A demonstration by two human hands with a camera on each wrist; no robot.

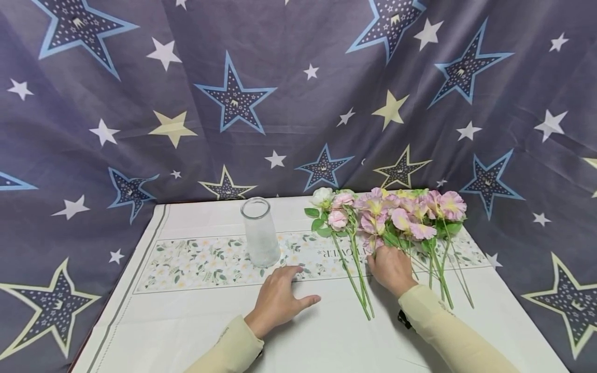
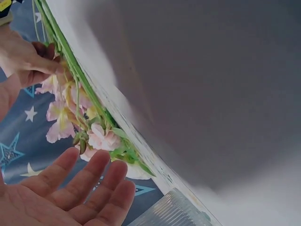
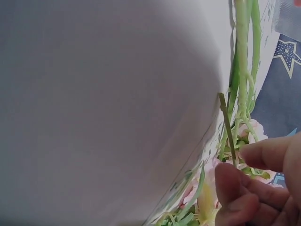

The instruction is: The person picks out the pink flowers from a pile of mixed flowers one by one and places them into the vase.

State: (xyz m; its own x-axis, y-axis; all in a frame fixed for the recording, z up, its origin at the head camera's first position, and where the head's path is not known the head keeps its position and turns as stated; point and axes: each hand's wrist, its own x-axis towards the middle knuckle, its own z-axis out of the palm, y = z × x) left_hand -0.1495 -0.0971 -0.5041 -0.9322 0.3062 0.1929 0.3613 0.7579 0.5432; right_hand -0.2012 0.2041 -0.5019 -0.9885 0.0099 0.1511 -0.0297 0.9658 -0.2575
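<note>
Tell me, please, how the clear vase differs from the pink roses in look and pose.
The clear vase stands upright, while the pink roses lie down. The clear vase is see-through; the pink roses are opaque. The clear vase has ribbed walls; the pink roses have layered petals. Both are on the white tablecloth.

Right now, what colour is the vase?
The vase is clear and colourless, best seen in the head view.

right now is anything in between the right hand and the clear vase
Yes: rose stems lie on the table just left of the right hand, between it and the clear vase. The left hand is on the near side of that path. Lifting over the stems would probably clear them.
</note>
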